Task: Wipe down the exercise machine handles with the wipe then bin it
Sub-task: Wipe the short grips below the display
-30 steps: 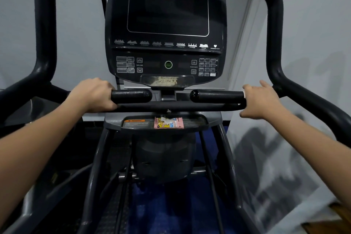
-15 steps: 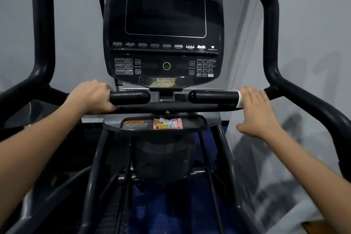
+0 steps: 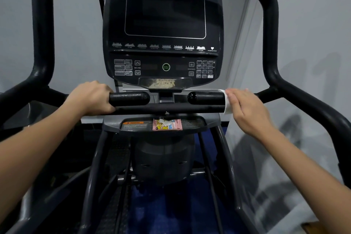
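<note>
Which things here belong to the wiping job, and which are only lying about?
Belong to the job:
white wipe, under the right hand
right handle
left handle, gripped by the left hand

Lying about:
pink packet on the tray
console

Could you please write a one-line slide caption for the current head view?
Right hand presses a white wipe on the machine's right handle; left hand grips the left handle.
</note>
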Action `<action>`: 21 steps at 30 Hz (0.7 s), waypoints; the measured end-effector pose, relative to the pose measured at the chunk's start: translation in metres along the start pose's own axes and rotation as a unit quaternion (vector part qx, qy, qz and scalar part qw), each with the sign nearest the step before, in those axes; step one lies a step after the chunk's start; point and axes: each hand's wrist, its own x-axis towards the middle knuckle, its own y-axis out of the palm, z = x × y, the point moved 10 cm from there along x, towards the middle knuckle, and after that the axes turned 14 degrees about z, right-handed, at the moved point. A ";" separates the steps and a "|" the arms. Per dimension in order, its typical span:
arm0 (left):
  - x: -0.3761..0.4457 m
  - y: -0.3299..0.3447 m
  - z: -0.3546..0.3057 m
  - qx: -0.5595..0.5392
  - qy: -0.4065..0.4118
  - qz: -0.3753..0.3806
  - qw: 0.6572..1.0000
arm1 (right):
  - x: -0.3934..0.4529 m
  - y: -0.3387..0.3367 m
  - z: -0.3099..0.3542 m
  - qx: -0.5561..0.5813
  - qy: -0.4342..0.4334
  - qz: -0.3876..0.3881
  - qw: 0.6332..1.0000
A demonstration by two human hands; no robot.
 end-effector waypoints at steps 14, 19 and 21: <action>0.000 -0.001 -0.003 0.014 0.002 -0.001 1.000 | 0.045 0.010 -0.020 -0.063 0.139 0.035 0.988; 0.000 -0.001 -0.002 0.008 0.003 -0.004 1.000 | 0.037 0.032 0.060 -0.039 -0.008 -0.002 0.999; 0.000 -0.002 -0.002 0.006 0.002 -0.002 1.000 | 0.029 0.038 0.058 -0.046 -0.068 0.033 0.996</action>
